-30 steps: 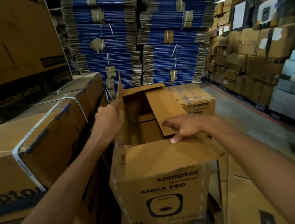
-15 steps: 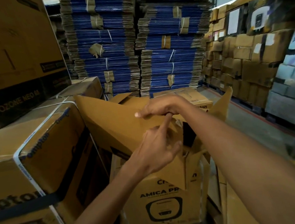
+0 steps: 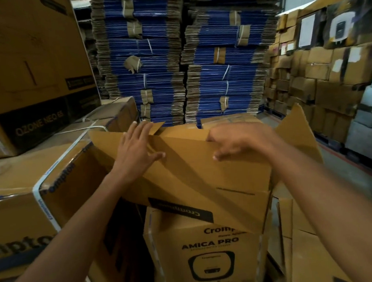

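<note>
Atop carton, flap under left hand, in right hand

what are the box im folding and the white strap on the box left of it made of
The box looks like brown corrugated cardboard, matte: its flaps crease sharply and carry print. The white strap looks like flat plastic banding, slightly glossy, bent tight over the edge of the neighbouring box; too blurred to be sure.

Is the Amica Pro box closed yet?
The box is not closed. One flap stands up at right; left hand presses, right hand grips a tilted cardboard panel.
</note>
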